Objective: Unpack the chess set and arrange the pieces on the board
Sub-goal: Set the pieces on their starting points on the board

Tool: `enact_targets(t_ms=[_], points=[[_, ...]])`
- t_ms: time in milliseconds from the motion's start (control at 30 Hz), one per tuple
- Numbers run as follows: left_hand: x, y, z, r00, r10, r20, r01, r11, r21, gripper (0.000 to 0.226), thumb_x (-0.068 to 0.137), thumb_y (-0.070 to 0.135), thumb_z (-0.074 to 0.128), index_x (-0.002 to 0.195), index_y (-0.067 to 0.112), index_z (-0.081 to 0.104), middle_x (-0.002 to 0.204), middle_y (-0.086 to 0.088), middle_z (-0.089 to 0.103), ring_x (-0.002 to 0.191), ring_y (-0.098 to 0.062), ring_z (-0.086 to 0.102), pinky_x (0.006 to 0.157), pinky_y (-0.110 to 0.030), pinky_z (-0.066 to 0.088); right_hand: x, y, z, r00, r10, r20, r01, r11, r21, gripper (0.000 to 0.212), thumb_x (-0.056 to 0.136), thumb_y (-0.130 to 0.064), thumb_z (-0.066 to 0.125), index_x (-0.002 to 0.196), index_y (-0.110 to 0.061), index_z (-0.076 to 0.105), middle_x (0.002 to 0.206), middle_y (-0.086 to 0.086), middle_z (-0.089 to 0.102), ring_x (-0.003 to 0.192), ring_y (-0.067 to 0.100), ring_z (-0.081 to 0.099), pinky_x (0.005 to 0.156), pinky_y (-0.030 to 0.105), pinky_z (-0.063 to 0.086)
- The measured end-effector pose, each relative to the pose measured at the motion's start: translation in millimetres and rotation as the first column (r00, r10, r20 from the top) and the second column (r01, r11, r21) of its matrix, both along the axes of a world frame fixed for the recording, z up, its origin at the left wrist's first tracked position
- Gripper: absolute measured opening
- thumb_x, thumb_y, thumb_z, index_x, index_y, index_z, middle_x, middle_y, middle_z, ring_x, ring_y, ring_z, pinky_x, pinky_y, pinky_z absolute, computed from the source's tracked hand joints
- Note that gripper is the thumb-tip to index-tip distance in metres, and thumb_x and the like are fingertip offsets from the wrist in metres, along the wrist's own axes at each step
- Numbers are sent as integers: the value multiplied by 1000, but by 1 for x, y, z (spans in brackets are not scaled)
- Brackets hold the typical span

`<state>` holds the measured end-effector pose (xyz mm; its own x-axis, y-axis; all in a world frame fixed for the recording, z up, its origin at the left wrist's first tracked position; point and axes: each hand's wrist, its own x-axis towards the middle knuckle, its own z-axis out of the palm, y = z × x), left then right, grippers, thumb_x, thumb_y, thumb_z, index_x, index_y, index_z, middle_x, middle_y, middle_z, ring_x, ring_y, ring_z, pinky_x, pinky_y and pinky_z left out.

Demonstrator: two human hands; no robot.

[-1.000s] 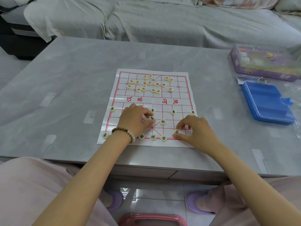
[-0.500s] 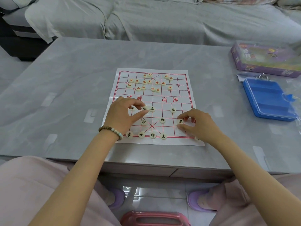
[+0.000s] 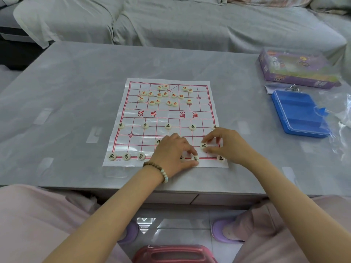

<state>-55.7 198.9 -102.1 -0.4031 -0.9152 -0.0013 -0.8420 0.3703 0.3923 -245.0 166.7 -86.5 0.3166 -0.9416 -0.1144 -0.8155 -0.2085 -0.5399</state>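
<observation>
A white paper chess board point(image 3: 133, 111) with red lines lies on the grey table point(image 3: 66, 92). Red-lettered round pieces point(image 3: 165, 95) lie in a loose cluster at its far end. Black-lettered pieces stand in a row across the near half point(image 3: 145, 125) and along the near edge point(image 3: 126, 156). My left hand point(image 3: 171, 154) pinches a black piece point(image 3: 195, 158) on the near edge line. My right hand point(image 3: 228, 145) pinches another black piece point(image 3: 203, 145) one row up, near the right side. A black piece point(image 3: 220, 158) sits at the near right corner.
An open blue plastic case point(image 3: 298, 112) lies at the right of the table, with a purple box point(image 3: 296, 69) behind it and clear plastic wrap point(image 3: 340, 111) beside it. A grey covered sofa point(image 3: 171, 21) runs behind the table. A pink stool point(image 3: 171, 255) is below.
My left hand moved from the middle row to the right and down to the near edge. Black pieces now line the near left corner and the soldier row. My right hand stayed near the right side.
</observation>
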Motion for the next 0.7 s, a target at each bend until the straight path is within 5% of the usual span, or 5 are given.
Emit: enact_targets(t_ms=[267, 567, 700], points=[[2, -3, -1, 1000, 1, 11, -1, 1000, 3, 35, 82, 55, 54, 112, 37, 61, 105, 15, 58, 95, -7, 37, 79, -23, 24, -7, 4, -1, 975, 95, -201, -114, 990, -87, 32, 75, -48, 70, 102, -33, 60, 104, -13, 58, 89, 2, 44, 89, 23, 31], [1, -4, 0, 1000, 7, 19, -7, 1000, -8, 33, 80, 55, 57, 107, 37, 62, 103, 15, 61, 98, -9, 43, 79, -23, 27, -13, 17, 0, 969, 107, -225, -130, 987, -93, 29, 77, -49, 68, 101, -35, 62, 113, -16, 58, 102, 4, 47, 89, 21, 24], [1, -5, -1, 1000, 7, 11, -7, 1000, -14, 32, 79, 55, 58, 106, 37, 62, 102, 15, 61, 96, -9, 42, 77, -22, 26, -15, 20, -2, 975, 96, -202, -117, 989, -95, 29, 77, -47, 68, 103, -36, 62, 112, -16, 57, 94, -2, 40, 86, 19, 20]])
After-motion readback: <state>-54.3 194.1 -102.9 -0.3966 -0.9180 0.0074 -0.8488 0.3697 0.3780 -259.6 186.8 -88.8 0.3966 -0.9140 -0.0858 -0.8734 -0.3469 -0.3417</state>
